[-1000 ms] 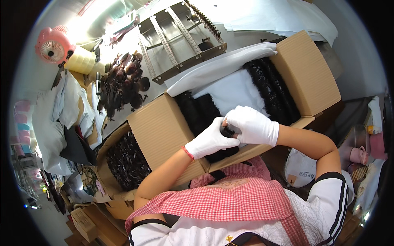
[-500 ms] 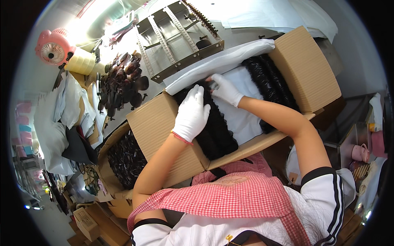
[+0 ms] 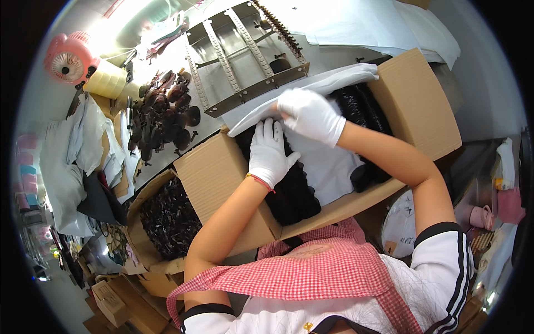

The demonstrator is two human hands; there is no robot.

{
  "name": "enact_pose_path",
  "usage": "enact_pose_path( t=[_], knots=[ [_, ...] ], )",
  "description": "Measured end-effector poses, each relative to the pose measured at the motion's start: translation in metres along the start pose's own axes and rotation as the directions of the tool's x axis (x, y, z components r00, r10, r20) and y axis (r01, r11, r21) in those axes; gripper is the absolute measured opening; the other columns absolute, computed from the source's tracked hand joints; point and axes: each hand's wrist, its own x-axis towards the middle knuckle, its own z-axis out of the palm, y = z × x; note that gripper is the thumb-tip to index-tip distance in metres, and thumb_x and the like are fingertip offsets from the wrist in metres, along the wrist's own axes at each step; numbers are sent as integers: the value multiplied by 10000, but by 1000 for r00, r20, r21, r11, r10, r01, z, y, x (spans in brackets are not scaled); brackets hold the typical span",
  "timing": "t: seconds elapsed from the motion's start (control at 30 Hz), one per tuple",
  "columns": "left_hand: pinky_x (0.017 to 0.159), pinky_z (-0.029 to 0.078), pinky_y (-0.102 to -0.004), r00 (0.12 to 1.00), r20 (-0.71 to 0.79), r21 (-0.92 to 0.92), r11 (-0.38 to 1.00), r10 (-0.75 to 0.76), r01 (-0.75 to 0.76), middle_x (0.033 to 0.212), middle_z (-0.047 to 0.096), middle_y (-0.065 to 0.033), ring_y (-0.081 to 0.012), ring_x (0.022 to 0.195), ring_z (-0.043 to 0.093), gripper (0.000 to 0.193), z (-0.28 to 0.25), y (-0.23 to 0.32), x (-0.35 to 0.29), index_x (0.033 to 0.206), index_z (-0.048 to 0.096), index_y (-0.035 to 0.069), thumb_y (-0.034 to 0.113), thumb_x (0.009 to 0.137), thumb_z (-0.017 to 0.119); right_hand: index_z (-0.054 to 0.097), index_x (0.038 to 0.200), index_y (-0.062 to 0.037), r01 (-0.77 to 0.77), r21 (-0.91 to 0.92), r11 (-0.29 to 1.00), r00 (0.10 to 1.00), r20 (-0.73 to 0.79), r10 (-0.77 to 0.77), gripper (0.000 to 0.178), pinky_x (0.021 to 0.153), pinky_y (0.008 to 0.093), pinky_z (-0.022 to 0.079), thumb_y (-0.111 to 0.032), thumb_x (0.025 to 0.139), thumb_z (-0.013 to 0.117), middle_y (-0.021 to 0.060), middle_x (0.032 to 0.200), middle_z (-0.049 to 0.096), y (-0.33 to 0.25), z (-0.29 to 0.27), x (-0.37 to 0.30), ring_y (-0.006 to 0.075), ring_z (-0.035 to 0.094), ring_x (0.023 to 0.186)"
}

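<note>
An open cardboard box (image 3: 214, 178) stands in front of me, lined with a white sheet (image 3: 325, 167). Rows of shiny black pieces lie along its left and right sides. My left hand (image 3: 270, 155), white-gloved, rests flat on the left black row (image 3: 297, 197) with its fingers stretched out. Just above the liner, near the far edge of that row, my right hand (image 3: 312, 114) is curled closed and blurred. One bare fingertip shows at its left; whatever it may hold is hidden. Beyond it lies the right black row (image 3: 361, 111).
Behind the box stands a metal rack (image 3: 245, 61) with pale toothed strips. A heap of dark lens-like pieces (image 3: 167, 111) lies at the left, below a pink fan (image 3: 69, 61). Another carton of black pieces (image 3: 169, 217) adjoins the box's left flap.
My right hand has lifted from the left black row's far end, curling its fingers. My left hand has shifted slightly nearer me along the row, still flat. The view has shifted a little.
</note>
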Motion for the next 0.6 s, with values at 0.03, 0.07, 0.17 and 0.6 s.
enact_pose_path(
  t=[0.03, 0.07, 0.17, 0.6],
  knots=[
    [1115, 340, -470, 999, -32, -72, 997, -31, 28, 1392, 464, -236, -394, 1320, 419, 825, -1, -3, 3, 1389, 431, -66, 516, 857, 674, 661, 1085, -76, 185, -110, 977, 936, -284, -209, 289, 819, 405, 527, -165, 812, 694, 77, 1272, 606, 2, -13, 12, 292, 641, 965],
    [1084, 368, -469, 997, -13, -132, 989, -69, 67, 1342, 504, -227, -389, 1272, 461, 791, -2, -6, 8, 1362, 454, -59, 508, 857, 676, 665, 1086, -80, 138, -224, 965, 934, -295, -202, 317, 807, 404, 530, -209, 800, 717, 84, 1283, 601, 5, -24, 28, 290, 641, 936],
    [870, 508, -455, 987, -115, -124, 987, -117, 102, 1006, 675, -175, -344, 976, 652, 417, -1, -16, 28, 1094, 583, 10, 388, 920, 619, 673, 1077, -76, 134, -418, 899, 957, -182, -227, 374, 809, 402, 545, -348, 829, 739, 114, 1337, 572, 18, -36, 77, 306, 657, 937],
    [888, 509, -461, 890, -377, -339, 933, -255, 124, 1064, 600, -199, -365, 998, 615, 292, -42, -27, -1, 1051, 573, -32, 154, 848, 668, 627, 900, -72, 291, -164, 943, 939, -139, -314, 392, 712, 377, 522, -454, 854, 697, 72, 911, 627, 16, -107, 125, 302, 649, 826]
  ],
)
